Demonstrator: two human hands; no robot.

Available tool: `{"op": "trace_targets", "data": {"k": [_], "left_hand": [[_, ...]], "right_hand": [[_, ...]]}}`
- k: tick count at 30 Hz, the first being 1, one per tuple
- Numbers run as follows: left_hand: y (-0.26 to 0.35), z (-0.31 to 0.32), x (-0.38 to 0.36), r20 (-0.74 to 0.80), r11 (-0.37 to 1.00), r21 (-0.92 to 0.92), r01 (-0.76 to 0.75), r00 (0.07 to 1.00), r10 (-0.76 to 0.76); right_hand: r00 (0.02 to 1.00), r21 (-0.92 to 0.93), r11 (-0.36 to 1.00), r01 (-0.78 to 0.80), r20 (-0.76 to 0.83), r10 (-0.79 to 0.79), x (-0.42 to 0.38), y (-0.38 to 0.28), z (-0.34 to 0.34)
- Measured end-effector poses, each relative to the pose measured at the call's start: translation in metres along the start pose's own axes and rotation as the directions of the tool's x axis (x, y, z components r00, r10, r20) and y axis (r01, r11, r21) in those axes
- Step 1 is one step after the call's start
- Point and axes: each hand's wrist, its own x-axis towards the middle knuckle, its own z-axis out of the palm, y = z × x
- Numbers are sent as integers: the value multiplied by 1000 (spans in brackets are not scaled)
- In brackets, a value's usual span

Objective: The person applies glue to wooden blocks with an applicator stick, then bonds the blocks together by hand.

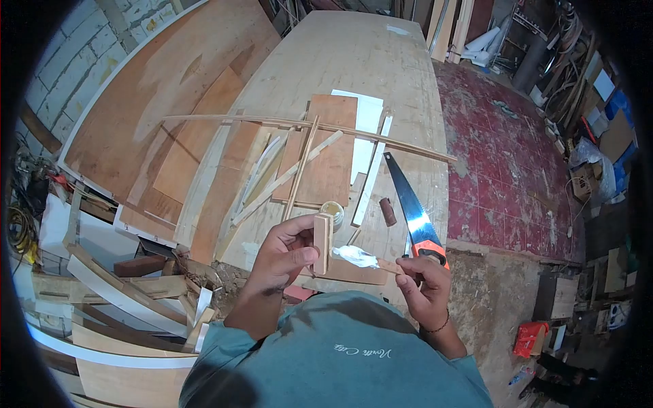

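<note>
My left hand is closed round a small upright wooden block, thumb in front and fingers behind. In my right hand is a thin wooden stick, pinched between thumb and fingers. The stick's far end is wrapped or coated in something white, which points left at the block's side, close to it. Just behind the block stands a small open jar with yellowish contents. A handsaw with an orange and black handle lies beyond my right hand.
Long thin strips cross wooden boards on the large plywood table. A white strip and a brown roll lie left of the saw. Scrap wood is piled at left; a red box sits on the floor at right.
</note>
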Motion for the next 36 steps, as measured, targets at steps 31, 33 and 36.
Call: {"op": "trace_targets", "data": {"k": [31, 33, 36], "left_hand": [[-82, -73, -14, -389, 987, 2, 160, 909, -147], [-80, -73, -20, -393, 982, -78, 169, 900, -187], [-81, -73, -24, -369, 968, -183, 174, 900, -231]], "right_hand": [[896, 570, 698, -433, 187, 404, 12, 82, 51], [878, 558, 682, -473, 233, 418, 15, 82, 56], [850, 537, 660, -526, 318, 419, 20, 84, 68]]}}
